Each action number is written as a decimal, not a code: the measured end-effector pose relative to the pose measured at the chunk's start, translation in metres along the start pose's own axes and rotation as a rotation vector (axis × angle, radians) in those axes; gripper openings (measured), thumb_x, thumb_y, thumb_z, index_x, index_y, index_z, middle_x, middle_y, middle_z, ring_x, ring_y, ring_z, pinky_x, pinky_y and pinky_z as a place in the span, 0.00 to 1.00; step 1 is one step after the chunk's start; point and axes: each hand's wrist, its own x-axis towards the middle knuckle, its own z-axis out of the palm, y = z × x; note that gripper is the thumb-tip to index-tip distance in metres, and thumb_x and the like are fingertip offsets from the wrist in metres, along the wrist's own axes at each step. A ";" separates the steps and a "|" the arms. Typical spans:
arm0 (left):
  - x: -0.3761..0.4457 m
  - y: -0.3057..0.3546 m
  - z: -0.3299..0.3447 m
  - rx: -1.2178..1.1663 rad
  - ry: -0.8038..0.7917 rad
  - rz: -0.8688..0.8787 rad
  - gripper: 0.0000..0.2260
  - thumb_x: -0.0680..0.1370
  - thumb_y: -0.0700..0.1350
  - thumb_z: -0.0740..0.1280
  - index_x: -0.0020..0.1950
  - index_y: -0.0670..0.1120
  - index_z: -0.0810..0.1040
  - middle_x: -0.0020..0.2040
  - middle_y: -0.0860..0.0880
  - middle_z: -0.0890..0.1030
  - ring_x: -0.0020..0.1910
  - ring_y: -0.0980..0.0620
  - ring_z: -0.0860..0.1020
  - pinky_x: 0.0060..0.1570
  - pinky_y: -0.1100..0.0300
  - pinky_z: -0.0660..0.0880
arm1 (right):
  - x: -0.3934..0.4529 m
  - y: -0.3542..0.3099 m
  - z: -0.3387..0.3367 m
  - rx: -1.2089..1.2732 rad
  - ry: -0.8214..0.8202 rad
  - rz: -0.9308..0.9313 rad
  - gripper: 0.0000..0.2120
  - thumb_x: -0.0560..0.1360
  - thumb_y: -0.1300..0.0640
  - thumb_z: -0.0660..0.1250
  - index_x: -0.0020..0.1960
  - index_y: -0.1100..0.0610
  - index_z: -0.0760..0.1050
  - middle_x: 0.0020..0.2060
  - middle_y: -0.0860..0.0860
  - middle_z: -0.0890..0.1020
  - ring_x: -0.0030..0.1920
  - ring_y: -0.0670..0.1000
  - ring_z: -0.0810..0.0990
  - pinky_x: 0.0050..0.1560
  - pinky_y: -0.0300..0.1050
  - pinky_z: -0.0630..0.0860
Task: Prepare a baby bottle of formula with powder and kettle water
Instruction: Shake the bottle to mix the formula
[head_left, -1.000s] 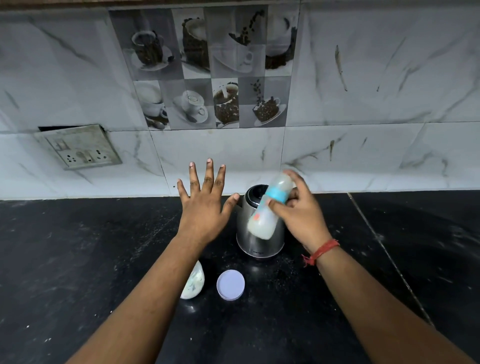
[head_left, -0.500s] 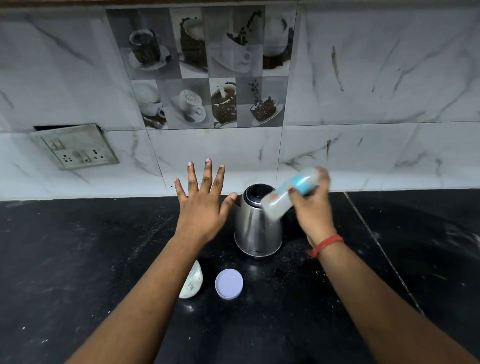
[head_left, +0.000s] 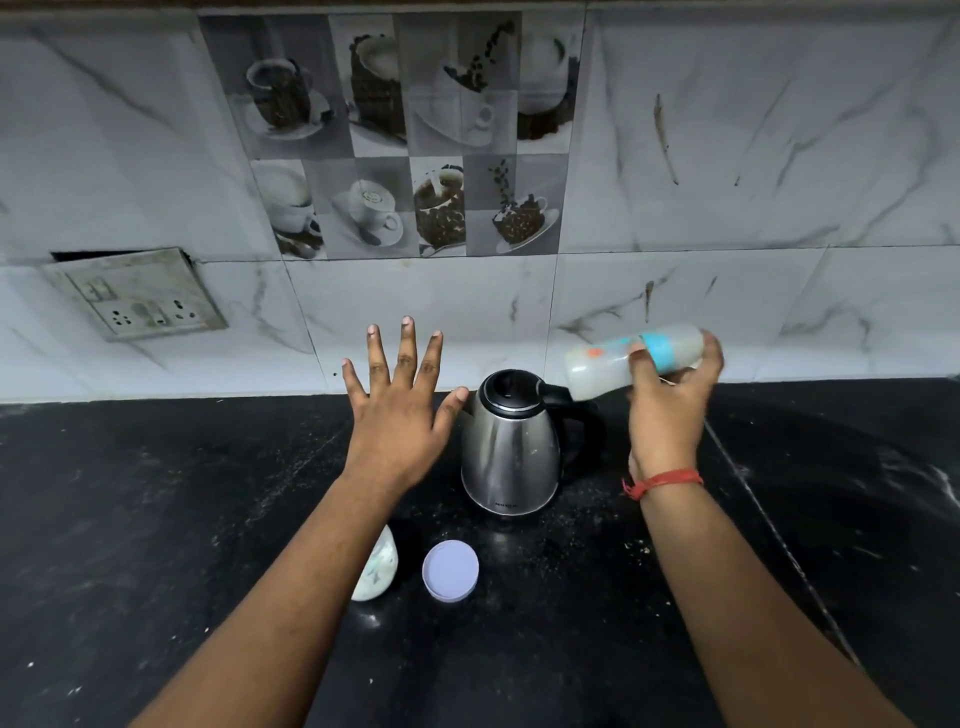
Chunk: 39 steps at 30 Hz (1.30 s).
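My right hand (head_left: 670, 405) grips a baby bottle (head_left: 605, 366) with a blue collar, held almost on its side above and to the right of the kettle, its base pointing left. The bottle looks milky inside and is motion-blurred. A steel kettle (head_left: 511, 457) with a black lid and handle stands on the black counter (head_left: 156, 519). My left hand (head_left: 400, 410) hovers flat with fingers spread just left of the kettle, holding nothing. A white pouch-like container (head_left: 379, 569) is partly hidden under my left forearm. Beside it lies a round lilac lid (head_left: 450, 570).
A marble-tiled wall with coffee-cup picture tiles rises behind the counter. A loose socket plate (head_left: 137, 296) hangs on the wall at the left. White powder specks are scattered on the counter around the kettle. A seam (head_left: 769, 525) runs diagonally across the counter at right.
My right hand has swung the bottle up and to the right, from in front of the kettle to a near-horizontal tilt beside it. My left hand has stayed spread in place.
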 end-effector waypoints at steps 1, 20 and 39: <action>0.000 0.000 0.000 0.002 0.001 0.002 0.36 0.79 0.70 0.36 0.84 0.56 0.41 0.84 0.49 0.35 0.81 0.41 0.29 0.77 0.31 0.37 | -0.005 -0.004 0.003 -0.037 -0.032 -0.009 0.32 0.77 0.61 0.72 0.74 0.46 0.61 0.54 0.51 0.80 0.44 0.42 0.82 0.48 0.37 0.81; -0.009 0.001 0.010 -0.012 -0.009 0.013 0.36 0.79 0.70 0.38 0.84 0.56 0.41 0.84 0.49 0.36 0.81 0.40 0.30 0.77 0.31 0.37 | -0.018 0.016 0.005 -0.180 -0.314 -0.010 0.33 0.74 0.62 0.75 0.73 0.45 0.66 0.52 0.51 0.82 0.47 0.47 0.84 0.51 0.43 0.79; -0.007 0.002 0.003 -0.016 0.010 0.019 0.35 0.79 0.70 0.38 0.84 0.56 0.40 0.84 0.50 0.35 0.81 0.41 0.30 0.77 0.31 0.37 | -0.019 0.004 0.011 -0.277 -0.426 -0.046 0.34 0.73 0.62 0.75 0.73 0.42 0.66 0.53 0.50 0.80 0.48 0.49 0.84 0.52 0.43 0.80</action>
